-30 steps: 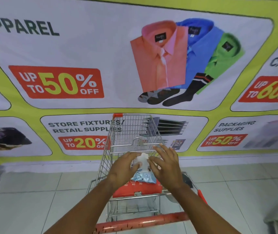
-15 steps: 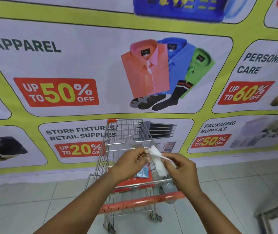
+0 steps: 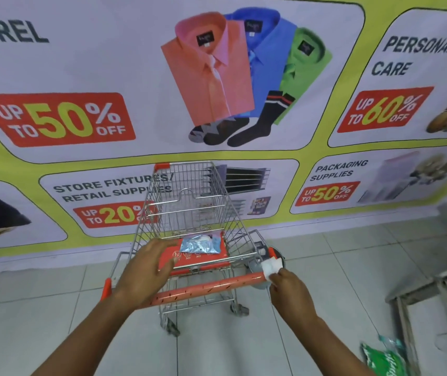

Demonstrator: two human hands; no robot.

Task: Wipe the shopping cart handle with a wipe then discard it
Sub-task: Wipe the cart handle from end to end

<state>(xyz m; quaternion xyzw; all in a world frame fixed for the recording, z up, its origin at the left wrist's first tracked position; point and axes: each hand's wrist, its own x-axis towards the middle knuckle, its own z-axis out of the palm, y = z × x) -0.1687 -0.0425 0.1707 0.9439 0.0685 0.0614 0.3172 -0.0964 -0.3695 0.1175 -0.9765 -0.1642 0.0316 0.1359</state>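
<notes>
White folded wipe [image 3: 271,266] is pinched in the right hand [image 3: 291,294] at the orange cart handle's [image 3: 206,289] right end; the left hand [image 3: 146,270] hovers spread above it.

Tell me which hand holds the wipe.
The right hand: it pinches the white wipe at the right end of the orange cart handle. The left hand is empty, fingers spread over the handle.

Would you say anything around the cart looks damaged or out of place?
Yes: the handle has dark scuff marks along its orange cover, and a green packet lies on the floor at lower right.
</notes>
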